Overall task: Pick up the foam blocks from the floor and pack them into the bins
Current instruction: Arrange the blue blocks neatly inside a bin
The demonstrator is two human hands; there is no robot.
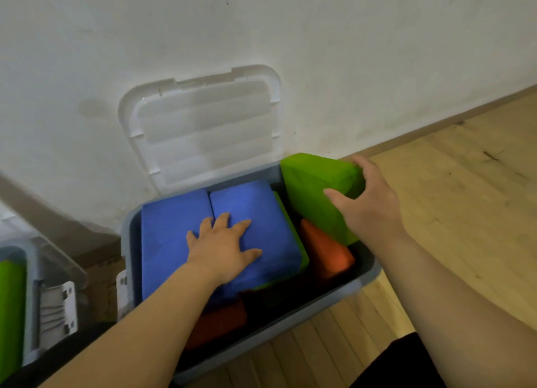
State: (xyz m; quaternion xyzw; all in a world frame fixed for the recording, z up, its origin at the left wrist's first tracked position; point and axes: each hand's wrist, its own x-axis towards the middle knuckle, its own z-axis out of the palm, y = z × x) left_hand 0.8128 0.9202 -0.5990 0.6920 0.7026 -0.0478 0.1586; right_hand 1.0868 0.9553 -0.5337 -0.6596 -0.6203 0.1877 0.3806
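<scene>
- While the left hand point(223, 248) lies flat, fingers spread, on the blue blocks point(171, 236) inside the bin point(360, 284), the right hand point(369, 204) grips a green block point(313, 190) tilted over the bin's right end.
- An orange block point(328, 251) lies in the bin below it.
- The lid point(203, 126) stands open behind the bin.

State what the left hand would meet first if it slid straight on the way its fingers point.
The left hand, flat on the blue blocks, would probably reach the open lid; depth is unclear.
</scene>
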